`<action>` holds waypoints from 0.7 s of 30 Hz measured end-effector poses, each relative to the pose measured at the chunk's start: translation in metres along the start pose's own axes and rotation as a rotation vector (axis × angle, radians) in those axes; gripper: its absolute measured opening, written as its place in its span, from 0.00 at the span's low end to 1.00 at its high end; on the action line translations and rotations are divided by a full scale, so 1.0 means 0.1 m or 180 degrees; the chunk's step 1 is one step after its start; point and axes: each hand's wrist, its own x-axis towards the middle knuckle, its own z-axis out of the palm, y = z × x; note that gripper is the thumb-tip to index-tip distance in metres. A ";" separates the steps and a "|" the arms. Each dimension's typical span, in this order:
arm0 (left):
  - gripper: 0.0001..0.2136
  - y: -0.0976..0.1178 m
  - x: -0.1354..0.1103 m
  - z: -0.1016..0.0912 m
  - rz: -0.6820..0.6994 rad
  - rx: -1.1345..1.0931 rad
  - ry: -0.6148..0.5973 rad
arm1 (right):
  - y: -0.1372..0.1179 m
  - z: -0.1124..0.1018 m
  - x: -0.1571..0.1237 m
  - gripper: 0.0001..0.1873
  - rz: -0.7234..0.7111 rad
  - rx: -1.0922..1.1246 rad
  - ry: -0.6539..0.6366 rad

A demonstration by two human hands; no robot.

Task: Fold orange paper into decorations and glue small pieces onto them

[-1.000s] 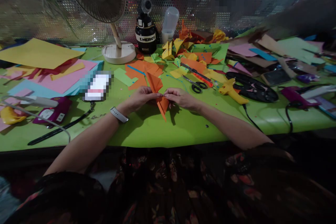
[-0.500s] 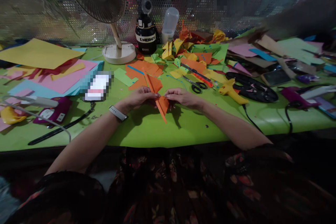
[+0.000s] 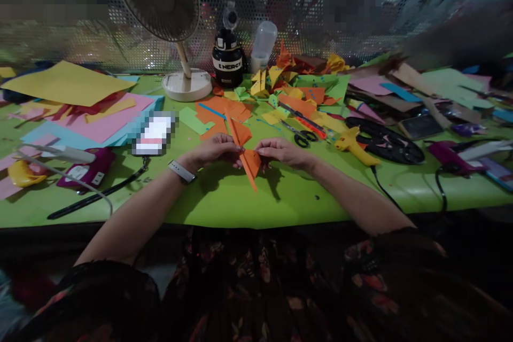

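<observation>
A folded piece of orange paper (image 3: 250,162), long and pointed with a narrow pleat along one side, is held just above the table between both hands. My left hand (image 3: 214,150), with a pale watch band on its wrist, pinches the pleat near the middle. At the right edge of the paper, my right hand (image 3: 285,153) has its thumb and fingers closed on it; some of those fingertips are hidden. Beyond the paper lie more orange sheets (image 3: 212,111) with a blue strip across them. Black-handled scissors (image 3: 305,138) rest past my right hand.
A yellow glue gun (image 3: 356,147) and a black tray (image 3: 401,144) lie to the right. Left are a phone (image 3: 154,133), stacked coloured paper (image 3: 60,83) and a purple device (image 3: 86,171). A fan (image 3: 186,84), a black bottle (image 3: 227,64) and paper scraps stand behind.
The camera view has shifted slightly, so the scene sits a little lower and to the right. My right hand's fingers have drawn slightly outward along the orange paper's edge.
</observation>
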 end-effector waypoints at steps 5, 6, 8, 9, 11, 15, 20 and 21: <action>0.11 0.00 -0.01 -0.04 0.0043 0.0058 -0.0025 | -0.01 -0.03 0.00 0.11 -0.0008 -0.0057 -0.0045; 0.12 -0.01 0.00 -0.05 0.0062 0.0065 -0.0010 | -0.02 -0.03 -0.01 0.11 -0.0002 -0.0065 -0.0036; 0.12 -0.04 0.01 -0.06 0.0119 0.0085 0.0077 | -0.03 -0.02 -0.01 0.11 0.0007 -0.0078 -0.0009; 0.11 -0.05 0.02 -0.07 0.0166 0.0109 0.0152 | -0.03 -0.01 -0.01 0.11 0.0016 -0.0086 0.0004; 0.11 -0.08 0.04 -0.06 0.0289 0.0185 0.0307 | -0.04 0.01 -0.01 0.10 0.0036 -0.0105 0.0063; 0.11 -0.10 0.08 -0.06 0.0586 0.0390 0.0452 | -0.01 0.04 -0.01 0.12 0.0096 -0.0221 0.0181; 0.12 -0.07 0.06 -0.05 0.0895 0.0663 0.0580 | -0.01 -0.03 -0.02 0.17 -0.0674 -0.0521 0.1044; 0.11 -0.06 0.04 -0.04 0.0859 0.0717 0.0520 | -0.02 -0.06 -0.02 0.17 -0.0997 -0.0509 0.1454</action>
